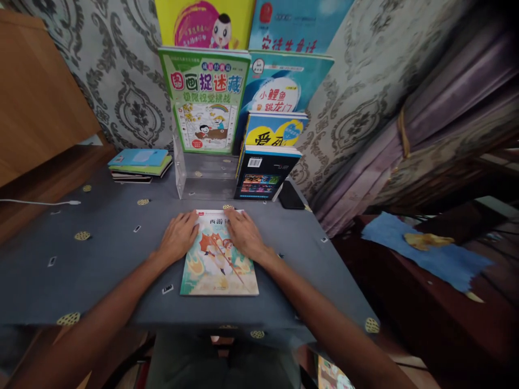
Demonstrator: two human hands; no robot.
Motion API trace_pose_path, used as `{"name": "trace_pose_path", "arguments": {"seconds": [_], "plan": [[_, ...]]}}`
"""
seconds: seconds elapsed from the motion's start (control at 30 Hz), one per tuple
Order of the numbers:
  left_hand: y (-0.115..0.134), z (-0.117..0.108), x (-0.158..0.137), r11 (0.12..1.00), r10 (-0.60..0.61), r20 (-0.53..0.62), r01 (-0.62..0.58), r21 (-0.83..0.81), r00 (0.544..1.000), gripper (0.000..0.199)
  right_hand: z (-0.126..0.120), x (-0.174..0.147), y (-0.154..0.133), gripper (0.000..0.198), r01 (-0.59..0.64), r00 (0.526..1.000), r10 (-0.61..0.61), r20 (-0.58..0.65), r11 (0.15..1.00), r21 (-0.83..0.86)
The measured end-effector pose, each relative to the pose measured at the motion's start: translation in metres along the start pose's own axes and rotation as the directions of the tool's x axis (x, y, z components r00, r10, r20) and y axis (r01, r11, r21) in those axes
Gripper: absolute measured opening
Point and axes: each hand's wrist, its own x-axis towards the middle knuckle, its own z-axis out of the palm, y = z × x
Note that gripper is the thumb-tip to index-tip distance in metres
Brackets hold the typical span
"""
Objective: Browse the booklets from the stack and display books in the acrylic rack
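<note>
A picture-covered book (217, 273) with Chinese characters along its top lies shut and flat on the grey-blue tablecloth (133, 292), in front of me. My left hand (180, 236) rests along the book's upper left edge, fingers stretched forward and touching the cover's side. Across the upper right part of the cover lies my right hand (245, 235), its fingers extended and hiding part of the title. Neither hand is wrapped round the book. Just beyond it stands a clear acrylic book stand (211, 186).
The stand holds several upright books, among them a green one (205, 102) and a black one (263, 173). A small book stack (140, 165) sits at the back left, near a white cable (40, 202). A dark phone (291, 195) lies right of the stand. Blue cloth (425, 251) covers a lower surface.
</note>
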Motion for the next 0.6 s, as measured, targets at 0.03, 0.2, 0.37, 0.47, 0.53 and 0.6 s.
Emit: {"name": "trace_pose_path", "arguments": {"seconds": [0.03,0.2,0.37,0.47,0.53,0.6], "plan": [[0.0,0.0,0.0,1.0,0.002,0.0,-0.002,-0.008,1.0,0.035,-0.002,-0.001,0.007,0.045,-0.026,0.999,0.026,-0.027,1.0,0.005],[-0.001,0.003,0.0,0.999,0.022,-0.029,-0.023,-0.024,0.999,0.038,-0.006,0.0,0.03,0.043,-0.058,0.994,0.067,-0.084,0.993,0.103],[-0.005,0.0,0.002,0.998,0.067,-0.019,-0.067,0.008,0.998,0.038,-0.005,0.005,0.041,0.046,-0.106,0.993,0.116,-0.037,0.972,0.209],[0.0,-0.001,0.002,0.991,0.135,-0.005,-0.135,0.016,0.991,0.039,-0.003,0.006,0.047,0.046,-0.067,0.995,0.084,-0.053,0.965,0.253],[0.012,-0.001,-0.004,0.973,0.23,0.018,-0.229,-0.037,0.973,0.039,-0.002,0.006,0.049,0.046,-0.052,0.995,0.072,-0.066,0.964,0.262],[0.032,-0.002,-0.014,0.929,0.359,0.059,-0.351,-0.116,0.932,0.039,-0.001,0.006,0.048,0.047,-0.051,0.994,0.073,-0.076,0.965,0.258]]}}
